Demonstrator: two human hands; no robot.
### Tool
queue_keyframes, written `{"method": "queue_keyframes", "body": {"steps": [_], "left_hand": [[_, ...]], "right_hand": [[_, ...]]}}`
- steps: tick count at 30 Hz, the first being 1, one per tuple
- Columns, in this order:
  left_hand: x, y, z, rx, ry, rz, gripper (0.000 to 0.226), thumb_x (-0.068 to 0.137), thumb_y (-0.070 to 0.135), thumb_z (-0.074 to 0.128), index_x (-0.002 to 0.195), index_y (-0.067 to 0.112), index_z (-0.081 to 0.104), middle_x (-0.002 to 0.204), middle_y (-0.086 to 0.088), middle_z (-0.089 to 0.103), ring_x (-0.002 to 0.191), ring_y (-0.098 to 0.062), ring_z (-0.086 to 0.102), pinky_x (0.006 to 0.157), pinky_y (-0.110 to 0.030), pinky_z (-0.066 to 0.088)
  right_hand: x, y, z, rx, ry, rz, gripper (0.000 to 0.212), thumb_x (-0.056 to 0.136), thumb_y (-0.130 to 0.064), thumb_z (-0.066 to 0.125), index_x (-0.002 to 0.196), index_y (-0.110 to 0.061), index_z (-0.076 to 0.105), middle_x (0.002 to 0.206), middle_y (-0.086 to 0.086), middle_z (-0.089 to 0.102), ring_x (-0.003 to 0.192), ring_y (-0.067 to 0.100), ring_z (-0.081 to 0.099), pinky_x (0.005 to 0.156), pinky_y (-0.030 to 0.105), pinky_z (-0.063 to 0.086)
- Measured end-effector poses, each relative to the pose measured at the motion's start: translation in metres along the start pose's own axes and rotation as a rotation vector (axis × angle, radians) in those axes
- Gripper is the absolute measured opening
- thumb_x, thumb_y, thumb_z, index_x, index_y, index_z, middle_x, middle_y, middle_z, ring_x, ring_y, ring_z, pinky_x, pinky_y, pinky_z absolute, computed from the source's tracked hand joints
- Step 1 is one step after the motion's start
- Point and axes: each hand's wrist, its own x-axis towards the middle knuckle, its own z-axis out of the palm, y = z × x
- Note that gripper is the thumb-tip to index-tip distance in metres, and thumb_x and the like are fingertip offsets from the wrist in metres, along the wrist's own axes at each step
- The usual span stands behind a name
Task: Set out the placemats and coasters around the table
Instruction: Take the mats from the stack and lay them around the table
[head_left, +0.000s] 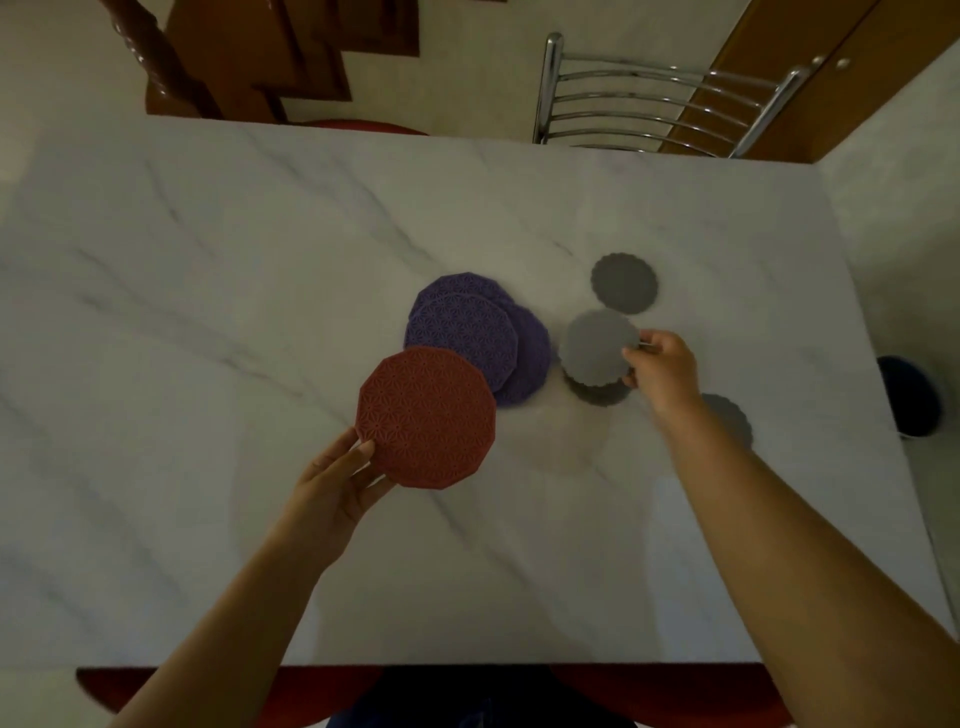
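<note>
My left hand (332, 488) grips the near edge of a red round placemat (427, 417), held just above the marble table (208, 312). Behind it lie overlapping purple placemats (467, 332), apparently three. My right hand (662, 366) pinches the right rim of a grey scalloped coaster (597, 345), lifted over another grey coaster (597, 392) on the table. A further grey coaster (623, 283) lies farther back, and one more (730, 415) shows partly behind my right forearm.
A chrome-backed chair (649, 98) stands at the far right side of the table. A wooden chair (218, 67) with a red seat is at the far left. A dark round object (909, 395) sits on the floor past the table's right edge.
</note>
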Motion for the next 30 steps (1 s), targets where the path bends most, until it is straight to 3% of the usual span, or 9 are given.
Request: {"method": "queue_keyframes", "body": {"steps": [2,3,6,9,12,16,19,23,30], "left_hand": [[0.0,-0.001,0.001,0.004,-0.004,-0.005,0.027,0.078,0.011,0.056,0.095,0.021,0.074,0.087,0.004,0.074,0.076,-0.01,0.07,0.069,-0.027,0.06],[0.0,-0.002,0.001,0.002,-0.007,-0.006,0.027,0.079,0.011,0.056,0.097,0.021,0.074,0.088,0.003,0.074,0.077,-0.011,0.07,0.07,-0.028,0.06],[-0.001,-0.003,0.0,-0.008,-0.014,-0.005,0.029,0.079,0.01,0.056,0.101,0.019,0.072,0.09,0.003,0.073,0.078,-0.011,0.07,0.072,-0.029,0.06],[-0.004,-0.004,-0.001,-0.014,-0.004,-0.001,0.031,0.079,0.01,0.055,0.105,0.017,0.069,0.09,0.002,0.073,0.077,-0.012,0.07,0.072,-0.029,0.06],[-0.006,-0.003,-0.005,-0.017,0.005,0.01,0.031,0.08,0.01,0.056,0.106,0.017,0.07,0.09,0.002,0.073,0.078,-0.012,0.07,0.071,-0.029,0.06],[-0.01,-0.002,-0.013,-0.035,0.021,0.025,0.031,0.081,0.009,0.055,0.103,0.019,0.073,0.093,0.001,0.073,0.08,-0.012,0.071,0.072,-0.029,0.06],[-0.013,-0.001,-0.017,-0.045,0.033,0.037,0.03,0.081,0.009,0.055,0.102,0.019,0.074,0.093,0.001,0.073,0.081,-0.012,0.071,0.071,-0.029,0.06],[-0.017,-0.001,-0.021,-0.063,0.031,0.052,0.031,0.081,0.01,0.055,0.109,0.016,0.069,0.096,0.0,0.072,0.082,-0.013,0.07,0.071,-0.029,0.06],[-0.024,-0.006,-0.027,-0.082,0.058,0.054,0.031,0.08,0.009,0.055,0.109,0.014,0.066,0.094,0.0,0.072,0.08,-0.013,0.07,0.07,-0.029,0.06]], "right_hand": [[0.004,0.011,-0.013,-0.1,-0.013,0.037,0.026,0.085,-0.005,0.059,0.11,0.003,0.062,0.104,0.018,0.066,0.085,0.025,0.06,0.06,0.018,0.05],[0.003,0.014,-0.015,-0.192,0.0,0.042,0.031,0.084,-0.006,0.06,0.114,0.001,0.06,0.111,0.018,0.064,0.092,0.027,0.061,0.064,0.017,0.048],[-0.002,0.013,-0.007,-0.432,0.088,0.012,0.055,0.083,-0.016,0.065,0.133,-0.007,0.044,0.135,0.019,0.049,0.119,0.036,0.05,0.094,0.036,0.043],[-0.016,-0.008,0.026,-0.504,0.068,-0.21,0.054,0.082,-0.028,0.065,0.13,-0.01,0.047,0.132,0.019,0.049,0.121,0.037,0.047,0.098,0.042,0.043],[-0.031,-0.032,0.071,-0.618,-0.13,-0.393,0.076,0.08,-0.047,0.064,0.139,-0.009,0.035,0.144,0.018,0.036,0.133,0.035,0.033,0.108,0.043,0.031],[-0.04,-0.047,0.118,-0.802,-0.318,-0.382,0.101,0.076,-0.068,0.055,0.149,-0.016,0.008,0.156,0.011,0.007,0.143,0.034,0.004,0.114,0.051,0.014],[-0.044,-0.046,0.131,-0.882,-0.303,-0.315,0.108,0.073,-0.068,0.059,0.15,-0.015,0.003,0.158,0.01,0.0,0.144,0.033,-0.002,0.115,0.053,0.01],[-0.047,-0.044,0.134,-0.812,-0.236,-0.211,0.119,0.068,-0.062,0.069,0.149,-0.008,0.0,0.159,0.009,-0.003,0.145,0.032,-0.001,0.115,0.052,0.011],[-0.051,-0.051,0.136,-0.797,-0.197,-0.269,0.111,0.066,-0.053,0.076,0.148,-0.013,0.012,0.159,0.008,-0.003,0.146,0.032,-0.001,0.116,0.052,0.011]]}}
